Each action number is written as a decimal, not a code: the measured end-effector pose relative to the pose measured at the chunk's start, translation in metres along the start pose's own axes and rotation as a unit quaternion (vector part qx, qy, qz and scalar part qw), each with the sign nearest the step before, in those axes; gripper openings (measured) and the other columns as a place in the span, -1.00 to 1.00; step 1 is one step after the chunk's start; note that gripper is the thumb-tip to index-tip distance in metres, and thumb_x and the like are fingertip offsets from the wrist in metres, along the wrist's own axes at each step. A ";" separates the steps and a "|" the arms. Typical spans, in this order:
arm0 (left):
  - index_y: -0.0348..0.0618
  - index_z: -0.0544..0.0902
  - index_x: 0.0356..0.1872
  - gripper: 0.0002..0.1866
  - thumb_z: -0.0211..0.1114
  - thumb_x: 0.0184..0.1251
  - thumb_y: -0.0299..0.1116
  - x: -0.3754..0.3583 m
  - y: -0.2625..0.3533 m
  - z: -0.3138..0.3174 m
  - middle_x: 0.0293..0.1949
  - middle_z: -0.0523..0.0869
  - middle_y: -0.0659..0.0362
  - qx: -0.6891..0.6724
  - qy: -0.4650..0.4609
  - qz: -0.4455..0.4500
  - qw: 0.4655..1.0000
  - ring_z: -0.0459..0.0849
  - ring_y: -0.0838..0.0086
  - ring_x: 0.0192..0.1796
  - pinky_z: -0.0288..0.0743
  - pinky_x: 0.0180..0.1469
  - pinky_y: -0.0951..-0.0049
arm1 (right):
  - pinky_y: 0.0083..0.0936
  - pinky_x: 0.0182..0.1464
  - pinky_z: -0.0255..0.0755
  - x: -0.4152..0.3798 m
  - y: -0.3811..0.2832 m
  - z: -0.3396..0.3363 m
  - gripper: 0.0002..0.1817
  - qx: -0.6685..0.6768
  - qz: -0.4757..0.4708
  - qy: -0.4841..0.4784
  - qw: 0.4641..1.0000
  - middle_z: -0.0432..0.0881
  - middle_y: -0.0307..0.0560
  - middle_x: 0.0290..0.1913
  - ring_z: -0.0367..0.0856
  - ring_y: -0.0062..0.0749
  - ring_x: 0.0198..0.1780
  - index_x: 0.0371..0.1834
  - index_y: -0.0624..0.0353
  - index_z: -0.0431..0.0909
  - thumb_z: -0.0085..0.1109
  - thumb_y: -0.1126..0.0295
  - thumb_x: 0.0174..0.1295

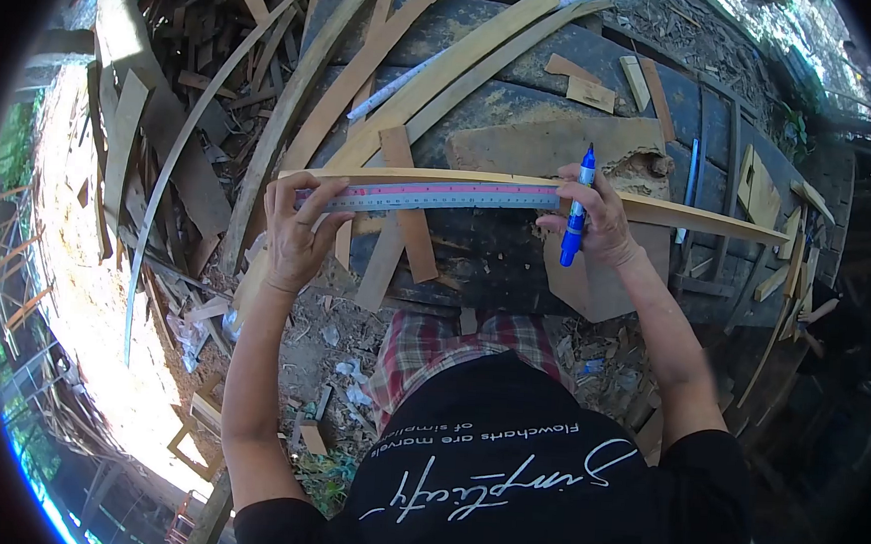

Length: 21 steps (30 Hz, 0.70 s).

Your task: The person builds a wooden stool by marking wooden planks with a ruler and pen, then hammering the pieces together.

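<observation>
Across the middle of an outdoor work area stands a dark plank table (467, 242), worn and dusty, with a heap of scrap wood (199, 58) on the ground beyond its left side. The person stands at the table's near edge in a black shirt (543, 468) and checked shorts (471, 339).

Several long, bowed wooden slats (490, 36) lie slanting over the table's far left part. Near the middle, a wide brown board (533, 143) lies flat, with a ragged hole at its right end.

Over the table and nearer the person, a long, thin strip of wood (441, 175) runs from side to side, its right end reaching well past the right hand. A pink and pale blue ruler (440, 199) lies along the near side of this strip, spanning the gap between the hands.

The left hand (298, 229) grasps the left ends of strip and ruler together, thumb and fingers pinched around them. The right hand (603, 222) grips the strip at the ruler's right end, fingers curled.

A blue marker (575, 221) is also in the right hand, upright across the fingers. Among the smallest pieces, a short wooden offcut (591, 93) lies beyond the brown board.
</observation>
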<state>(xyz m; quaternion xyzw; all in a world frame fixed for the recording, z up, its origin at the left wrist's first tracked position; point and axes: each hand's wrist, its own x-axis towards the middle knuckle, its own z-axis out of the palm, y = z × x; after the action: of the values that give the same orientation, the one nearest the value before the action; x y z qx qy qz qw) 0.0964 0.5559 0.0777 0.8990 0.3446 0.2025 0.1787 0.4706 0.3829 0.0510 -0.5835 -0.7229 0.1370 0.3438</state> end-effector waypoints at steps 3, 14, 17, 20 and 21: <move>0.09 0.68 0.06 -0.57 0.45 0.11 -0.17 0.003 -0.004 0.003 -0.10 0.49 0.14 0.002 -0.003 -0.007 1.000 0.43 0.20 -0.05 0.37 0.05 0.21 | -0.27 -0.16 0.56 0.000 0.003 0.013 -0.33 0.010 -0.005 0.028 1.000 0.56 0.04 -0.03 0.61 -0.08 -0.13 0.09 -0.06 0.40 0.60 0.29 -0.09; 0.04 0.69 0.06 -0.56 0.46 0.12 -0.16 -0.014 -0.005 0.011 -0.13 0.48 0.14 -0.016 -0.023 -0.062 0.998 0.44 0.23 -0.06 0.35 0.06 0.22 | -0.28 -0.15 0.55 -0.015 -0.001 0.031 -0.40 -0.036 0.028 0.013 0.999 0.57 0.05 -0.08 0.61 -0.03 -0.15 0.04 -0.03 0.45 0.58 0.36 -0.07; 0.02 0.69 0.05 -0.56 0.46 0.11 -0.17 -0.025 -0.002 0.007 -0.14 0.48 0.14 -0.032 -0.023 -0.086 0.996 0.45 0.23 -0.05 0.35 0.07 0.22 | -0.30 -0.14 0.57 -0.009 -0.008 0.035 -0.43 0.062 0.065 0.066 0.994 0.57 0.08 -0.03 0.62 -0.07 -0.11 0.03 0.01 0.45 0.56 0.44 -0.05; 0.00 0.69 0.05 -0.56 0.47 0.11 -0.17 -0.039 -0.004 0.007 -0.14 0.48 0.13 -0.052 -0.026 -0.110 0.992 0.46 0.23 -0.04 0.35 0.08 0.22 | -0.37 -0.13 0.58 -0.005 -0.019 0.038 -0.46 0.129 0.105 0.090 0.982 0.57 0.10 0.02 0.64 -0.13 -0.08 0.02 0.05 0.44 0.52 0.54 -0.02; 0.00 0.69 0.05 -0.55 0.47 0.11 -0.17 -0.041 -0.004 0.006 -0.12 0.48 0.12 -0.066 -0.025 -0.119 0.990 0.47 0.23 -0.04 0.34 0.08 0.22 | -0.40 -0.15 0.58 -0.003 -0.024 0.042 -0.48 0.169 0.129 0.095 0.973 0.58 0.08 0.01 0.64 -0.18 -0.09 0.01 0.06 0.44 0.49 0.56 0.00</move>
<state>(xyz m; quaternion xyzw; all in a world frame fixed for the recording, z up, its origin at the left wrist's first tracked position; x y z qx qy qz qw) 0.0694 0.5286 0.0607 0.8426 0.4304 0.1795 0.2692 0.4258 0.3817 0.0338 -0.6155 -0.5721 0.2438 0.4842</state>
